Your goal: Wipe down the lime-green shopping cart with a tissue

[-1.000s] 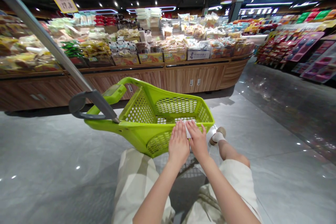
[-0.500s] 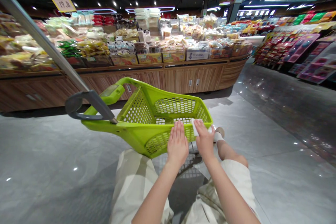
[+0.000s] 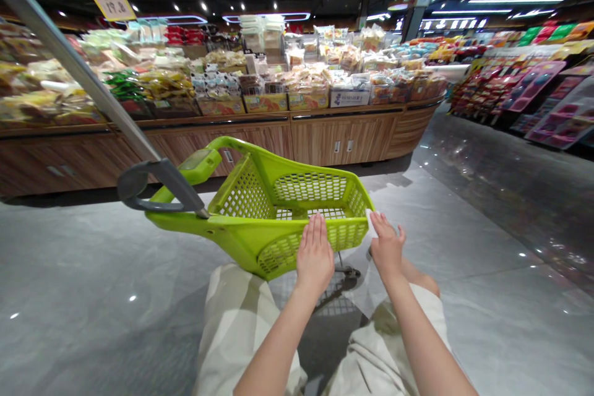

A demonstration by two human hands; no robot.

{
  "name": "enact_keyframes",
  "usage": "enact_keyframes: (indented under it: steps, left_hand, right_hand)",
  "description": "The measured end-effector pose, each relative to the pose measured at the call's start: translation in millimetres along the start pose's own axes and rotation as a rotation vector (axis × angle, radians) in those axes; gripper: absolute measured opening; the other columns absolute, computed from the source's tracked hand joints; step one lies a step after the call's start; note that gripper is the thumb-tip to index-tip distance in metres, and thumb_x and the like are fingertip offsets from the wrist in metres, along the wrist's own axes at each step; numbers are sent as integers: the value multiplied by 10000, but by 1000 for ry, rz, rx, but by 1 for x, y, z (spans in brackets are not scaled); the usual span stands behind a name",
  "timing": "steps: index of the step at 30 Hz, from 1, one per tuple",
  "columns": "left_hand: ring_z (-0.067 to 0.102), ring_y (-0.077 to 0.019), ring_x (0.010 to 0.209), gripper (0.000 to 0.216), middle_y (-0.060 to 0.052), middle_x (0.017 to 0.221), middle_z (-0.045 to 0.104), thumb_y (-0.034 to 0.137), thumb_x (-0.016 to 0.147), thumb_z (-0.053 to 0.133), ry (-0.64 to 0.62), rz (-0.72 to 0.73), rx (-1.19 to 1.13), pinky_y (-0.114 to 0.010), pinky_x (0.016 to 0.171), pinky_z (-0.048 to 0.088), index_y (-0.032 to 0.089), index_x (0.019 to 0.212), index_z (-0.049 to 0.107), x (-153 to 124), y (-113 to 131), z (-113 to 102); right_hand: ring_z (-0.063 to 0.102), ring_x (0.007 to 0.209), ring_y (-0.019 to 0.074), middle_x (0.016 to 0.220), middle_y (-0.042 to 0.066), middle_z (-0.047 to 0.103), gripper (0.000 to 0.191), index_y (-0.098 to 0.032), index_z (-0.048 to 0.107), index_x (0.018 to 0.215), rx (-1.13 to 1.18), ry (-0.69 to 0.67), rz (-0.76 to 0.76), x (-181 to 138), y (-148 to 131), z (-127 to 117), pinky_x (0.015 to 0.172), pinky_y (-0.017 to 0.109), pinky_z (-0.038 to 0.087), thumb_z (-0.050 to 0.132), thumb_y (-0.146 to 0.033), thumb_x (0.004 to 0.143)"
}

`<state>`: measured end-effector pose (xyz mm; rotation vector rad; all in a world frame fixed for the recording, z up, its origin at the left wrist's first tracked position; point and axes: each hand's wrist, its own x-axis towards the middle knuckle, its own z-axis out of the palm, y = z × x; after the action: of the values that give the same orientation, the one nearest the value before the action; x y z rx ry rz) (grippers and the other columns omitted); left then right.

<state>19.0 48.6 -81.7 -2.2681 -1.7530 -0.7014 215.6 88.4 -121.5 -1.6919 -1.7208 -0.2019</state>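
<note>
Pressing a white wipe (image 3: 370, 228) at the near right corner of a green cart (image 3: 241, 235), a person's right hand (image 3: 388, 247) lays its fingers, slightly bent, over the material; whether the thumb pinches it cannot be told. The left hand (image 3: 315, 257) rests palm down on the near rim, fingers straight and together, clamped on nothing. The cart stands between the person's knees and a wooden bench (image 3: 320, 136) heaped with packaged snacks (image 3: 306, 77), its handle (image 3: 202, 168) to the left. A wheel (image 3: 355, 272) shows below the basket, so a hard push at the corner, with only a flat hand steadying the rim, could set the cart rolling or turning. Light finger pressure could let the wipe slip to the glossy floor (image 3: 116, 272); dragging it across the side's holes could snag or tear it.
</note>
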Motion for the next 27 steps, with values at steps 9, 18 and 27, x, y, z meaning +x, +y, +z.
enact_keyframes:
  steps: [9, 18, 27]
  left_hand:
    - [137, -234, 1493, 628, -159, 1591, 248, 127, 894, 379, -37, 12, 33, -418, 1211, 239, 28, 1500, 242, -1, -2, -2]
    - [167, -237, 1486, 706, -150, 1591, 248, 127, 902, 359, 12, 4, -25, -446, 1200, 264, 76, 1542, 64, 0, 0, 1]
    - [149, -247, 1489, 644, -169, 1588, 247, 146, 901, 379, -23, 21, 22, -431, 1208, 245, 29, 1511, 209, -2, -2, -1]
  right_hand:
    - [394, 1396, 170, 1474, 48, 485, 817, -248, 411, 1446, 211, -218, -356, -1, -77, -4, 1167, 490, 92, 358, 8, 673]
    - [471, 1341, 225, 1397, 72, 569, 807, -278, 440, 1438, 90, 11, -1, -2, 14, 2, 1127, 536, 191, 366, 0, 684]
    - [373, 1408, 169, 1486, 48, 471, 821, -251, 390, 1460, 181, -217, -355, -4, -84, -4, 1165, 486, 108, 353, 3, 680]
